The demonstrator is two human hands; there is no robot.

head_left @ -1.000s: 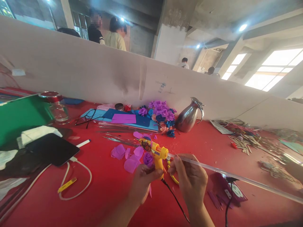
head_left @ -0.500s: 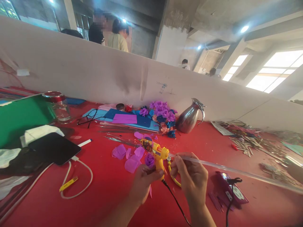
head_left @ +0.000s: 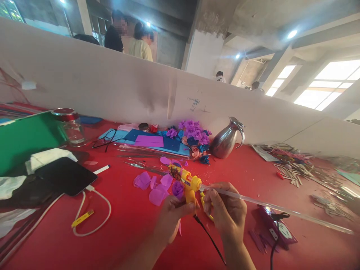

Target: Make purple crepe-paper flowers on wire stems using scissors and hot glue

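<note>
A yellow glue gun (head_left: pixel 188 182) stands over the red table (head_left: pixel 126 221), its black cord trailing toward me. My left hand (head_left: pixel 171 216) is wrapped round the gun's handle. My right hand (head_left: pixel 226 213) pinches a long clear glue stick (head_left: pixel 267 206) close to the back of the gun; the stick runs far off to the right. A small purple paper rose (head_left: pixel 177 188) sits just left of the gun, near my left fingers. Loose purple petals (head_left: pixel 153 185) lie beside it.
A phone (head_left: pixel 66 175) on a white charging cable lies at left by a green sheet (head_left: pixel 25 138). At the back stand a glass jar (head_left: pixel 69 127), paper flowers (head_left: pixel 192 135) and a steel jug (head_left: pixel 226 140). A purple power strip (head_left: pixel 277 228) sits at right. People stand beyond the white partition.
The glue stick has slid a little further toward the gun, and its far end now sits lower and nearer. Both hands stay in nearly the same place.
</note>
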